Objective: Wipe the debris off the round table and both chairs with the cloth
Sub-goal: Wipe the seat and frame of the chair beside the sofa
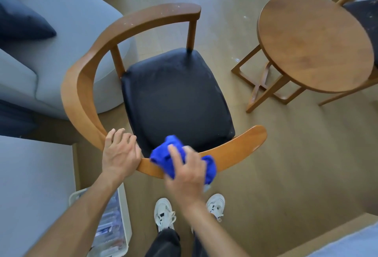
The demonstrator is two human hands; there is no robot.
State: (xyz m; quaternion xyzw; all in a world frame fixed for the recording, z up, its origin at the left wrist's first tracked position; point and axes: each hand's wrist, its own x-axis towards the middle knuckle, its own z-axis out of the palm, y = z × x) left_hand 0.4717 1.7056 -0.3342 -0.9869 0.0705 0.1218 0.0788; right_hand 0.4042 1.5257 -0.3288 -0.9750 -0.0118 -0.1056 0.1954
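Wood floor (286,154), chair (86,85) beside table (315,42).
Right hand (188,175) grips cloth (173,154) on its rail; left hand (120,152) holds rail alongside; bin (126,211) of blurred clutter below.

Both forearms are bare from the lower edge of the view to the wrists, with no sleeve, watch or bracelet showing. The left hand (120,152) and the right hand (187,172) wear no gloves or rings that can be made out. Dark, near-black trousers (163,243) cover the legs, and the white trainers (164,212) have white laces and small dark markings
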